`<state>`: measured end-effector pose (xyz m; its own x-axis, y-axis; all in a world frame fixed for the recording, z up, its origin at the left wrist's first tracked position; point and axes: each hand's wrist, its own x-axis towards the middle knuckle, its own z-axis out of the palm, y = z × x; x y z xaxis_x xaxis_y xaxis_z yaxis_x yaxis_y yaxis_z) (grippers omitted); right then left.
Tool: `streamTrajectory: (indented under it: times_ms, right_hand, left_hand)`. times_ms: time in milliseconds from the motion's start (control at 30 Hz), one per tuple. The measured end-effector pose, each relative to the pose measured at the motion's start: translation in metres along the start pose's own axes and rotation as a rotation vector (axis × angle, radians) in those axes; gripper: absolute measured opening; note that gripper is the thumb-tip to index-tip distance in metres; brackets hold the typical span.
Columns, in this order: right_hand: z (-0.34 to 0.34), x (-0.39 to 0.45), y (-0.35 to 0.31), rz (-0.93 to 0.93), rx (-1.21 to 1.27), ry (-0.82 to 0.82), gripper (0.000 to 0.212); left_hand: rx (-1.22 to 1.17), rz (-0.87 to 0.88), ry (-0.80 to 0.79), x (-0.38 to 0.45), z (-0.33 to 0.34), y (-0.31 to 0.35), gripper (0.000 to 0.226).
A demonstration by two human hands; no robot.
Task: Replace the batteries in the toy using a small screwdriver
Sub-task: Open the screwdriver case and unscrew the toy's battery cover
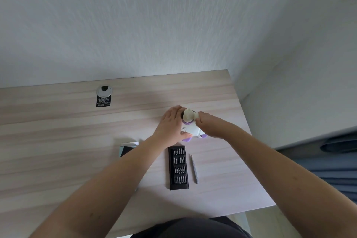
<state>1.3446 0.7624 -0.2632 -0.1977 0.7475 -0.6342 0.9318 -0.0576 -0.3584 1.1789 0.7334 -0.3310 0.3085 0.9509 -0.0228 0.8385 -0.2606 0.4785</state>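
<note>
A small white toy (190, 124) with purple trim sits on the wooden desk (77, 141), toward the right side. My left hand (171, 123) grips its left side, thumb along the lower edge. My right hand (207, 124) holds the toy's right side, fingers curled round it. Nearer to me lies a black case of screwdriver bits (178, 167), open, with several bits in rows. A thin grey screwdriver handle (194, 169) lies just right of the case. No batteries show.
A dark flat packet on pale paper (127, 148) lies partly under my left forearm. A round cable port with a black sticker (104, 95) is at the desk's back. The desk's right edge runs close to the toy; a wall stands behind.
</note>
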Motion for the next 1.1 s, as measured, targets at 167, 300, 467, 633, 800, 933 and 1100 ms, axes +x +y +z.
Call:
streamTrajectory:
  times_ms: [167,300,467,633,800,933,1100]
  right_hand:
    - [-0.005,-0.001,-0.006,0.052,0.026,-0.036,0.02]
    - [-0.004,0.001,-0.004,0.069,0.061,-0.053,0.013]
    - [-0.014,-0.003,-0.011,-0.023,-0.058,-0.115,0.02]
    - [-0.015,0.001,-0.01,-0.068,-0.095,-0.127,0.024]
    - [-0.013,0.008,0.006,-0.072,-0.047,-0.129,0.025]
    - [-0.005,0.009,0.022,-0.158,0.07,-0.088,0.028]
    - [0.028,0.003,0.03,-0.298,0.075,0.229,0.049]
  left_hand:
    - [-0.002,0.021,0.024,-0.001,0.001,-0.001,0.093]
    - [-0.002,0.041,0.046,-0.002,0.0,0.0,0.091]
    - [0.001,0.034,0.035,-0.002,0.001,0.0,0.092]
    - [-0.01,0.026,0.038,-0.002,0.0,0.0,0.092]
    - [-0.016,0.026,0.045,-0.003,0.001,0.0,0.091]
    - [-0.008,0.025,0.044,-0.003,0.002,-0.001,0.09]
    - [-0.006,0.011,0.045,-0.002,0.002,0.001,0.09]
